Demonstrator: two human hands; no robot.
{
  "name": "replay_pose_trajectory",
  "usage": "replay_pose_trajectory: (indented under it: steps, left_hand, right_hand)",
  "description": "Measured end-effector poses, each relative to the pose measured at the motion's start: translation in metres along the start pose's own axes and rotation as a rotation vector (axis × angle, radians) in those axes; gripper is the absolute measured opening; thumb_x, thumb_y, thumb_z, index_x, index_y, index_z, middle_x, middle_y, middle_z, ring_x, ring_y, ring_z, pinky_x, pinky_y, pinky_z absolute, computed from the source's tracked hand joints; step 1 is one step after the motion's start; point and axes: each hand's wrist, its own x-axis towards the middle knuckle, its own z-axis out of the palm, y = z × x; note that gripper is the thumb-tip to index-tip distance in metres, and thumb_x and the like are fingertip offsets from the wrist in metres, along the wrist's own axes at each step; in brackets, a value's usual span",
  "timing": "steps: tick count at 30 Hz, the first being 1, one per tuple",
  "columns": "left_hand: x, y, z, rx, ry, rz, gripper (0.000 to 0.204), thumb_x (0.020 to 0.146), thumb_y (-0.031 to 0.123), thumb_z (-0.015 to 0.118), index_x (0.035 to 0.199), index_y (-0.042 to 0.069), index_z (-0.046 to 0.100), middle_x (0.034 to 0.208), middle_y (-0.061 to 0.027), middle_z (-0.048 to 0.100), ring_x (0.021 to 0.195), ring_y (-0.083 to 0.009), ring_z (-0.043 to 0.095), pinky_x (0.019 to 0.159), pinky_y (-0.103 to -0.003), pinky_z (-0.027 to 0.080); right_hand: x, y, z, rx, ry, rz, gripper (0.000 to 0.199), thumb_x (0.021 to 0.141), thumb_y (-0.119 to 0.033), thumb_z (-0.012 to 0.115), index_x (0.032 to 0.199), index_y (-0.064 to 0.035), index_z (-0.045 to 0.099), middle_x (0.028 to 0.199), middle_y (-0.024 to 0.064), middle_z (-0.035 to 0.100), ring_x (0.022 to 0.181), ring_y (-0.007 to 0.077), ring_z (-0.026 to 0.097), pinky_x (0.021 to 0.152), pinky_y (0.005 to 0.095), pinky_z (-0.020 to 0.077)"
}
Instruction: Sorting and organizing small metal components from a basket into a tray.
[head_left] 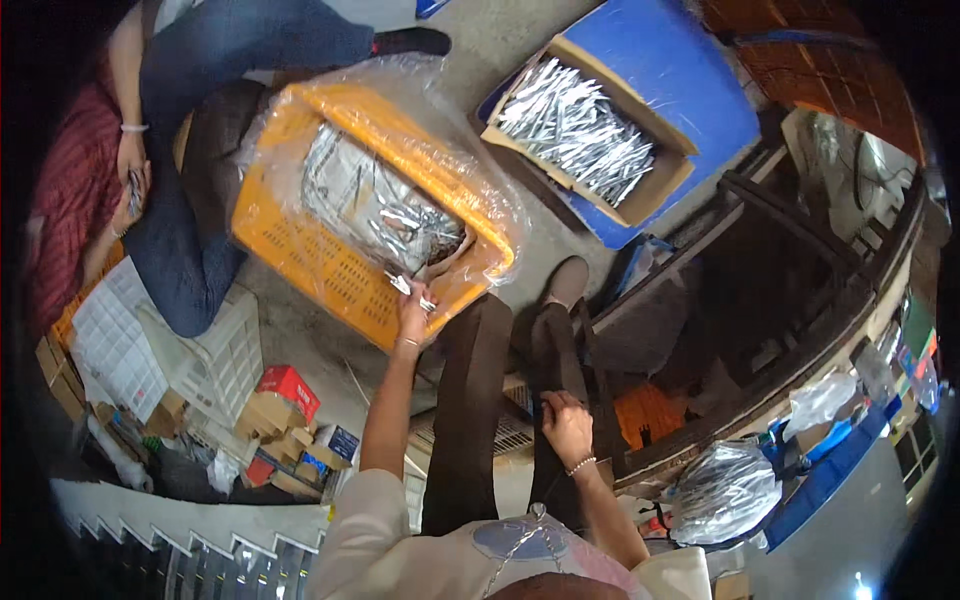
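Observation:
My left hand [412,308] is at the near rim of a yellow plastic crate [330,275], closed on a few short, shiny metal strips [402,284]. Clear plastic film [480,175] lines the crate and hangs over its sides. Inside it lies a heap of similar metal strips [425,235], beside pale printed sheeting [340,185]. My right hand [568,430] rests on my dark-trousered leg, its fingers curled in. Whatever those fingers may hold is hidden.
An open cardboard box [675,170] full of silvery strips stands on a blue surface [715,90]. At left, another person [190,120] sits close to the crate, holding small metal pieces. Small cartons [285,410], a white crate [215,350] and a dark metal frame [690,260] surround me.

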Motion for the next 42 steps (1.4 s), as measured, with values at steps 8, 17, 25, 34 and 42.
replay_pose_trajectory:
  steps: [8, 17, 25, 34, 42]
  left_hand:
    - [-0.041, 0.113, 0.089, 0.283, -0.101, 0.32, 0.027, 0.092, 0.031, 0.049, 0.079, 0.008, 0.044, 0.059, 0.0024, 0.039, 0.05, -0.0081, 0.042, 0.048, -0.024, 0.04]
    - [-0.068, 0.123, 0.288, 0.907, -0.499, 0.39, 0.023, 0.091, 0.024, 0.049, 0.079, 0.005, 0.052, 0.057, -0.0007, 0.049, 0.048, -0.0115, 0.05, 0.046, -0.027, 0.043]
    - [-0.03, 0.101, 0.411, 1.449, -0.341, 0.91, 0.024, 0.08, 0.023, 0.057, 0.087, 0.0, 0.061, 0.085, -0.0251, 0.061, 0.082, -0.0401, 0.059, 0.069, -0.044, 0.046]
    - [-0.131, 0.122, 0.171, 1.507, -0.708, 0.334, 0.029, 0.084, 0.027, 0.049, 0.096, 0.005, 0.063, 0.091, -0.0119, 0.063, 0.083, -0.0202, 0.059, 0.077, -0.036, 0.047]
    - [-0.306, 0.198, 0.071, 1.926, -0.16, -0.032, 0.024, 0.071, 0.022, 0.057, 0.089, 0.012, 0.069, 0.085, -0.0142, 0.066, 0.076, -0.0258, 0.064, 0.071, -0.039, 0.049]
  right_hand:
    - [-0.016, 0.008, 0.018, 0.119, 0.116, 0.095, 0.011, 0.076, -0.009, 0.056, 0.084, -0.0108, 0.063, 0.082, 0.0109, 0.062, 0.073, 0.0319, 0.061, 0.065, 0.0402, 0.0499]
    - [-0.018, 0.005, 0.019, 0.343, 0.174, 0.122, 0.03, 0.07, 0.0, 0.053, 0.094, -0.0116, 0.064, 0.089, 0.0123, 0.062, 0.077, 0.0324, 0.061, 0.069, 0.0414, 0.0497]
    - [-0.013, 0.032, -0.005, 0.383, 0.179, 0.112, 0.031, 0.069, 0.001, 0.052, 0.095, -0.0115, 0.063, 0.088, 0.0128, 0.06, 0.077, 0.0341, 0.059, 0.068, 0.0424, 0.0501]
    - [-0.021, 0.03, -0.067, 0.446, 0.154, 0.074, 0.025, 0.069, -0.007, 0.055, 0.091, -0.0129, 0.068, 0.089, 0.0156, 0.063, 0.082, 0.0326, 0.061, 0.075, 0.0408, 0.049]
    - [0.015, 0.012, -0.154, 0.546, 0.227, 0.055, 0.027, 0.069, -0.014, 0.057, 0.094, -0.0168, 0.069, 0.084, 0.0161, 0.064, 0.082, 0.0315, 0.062, 0.077, 0.0395, 0.0493]
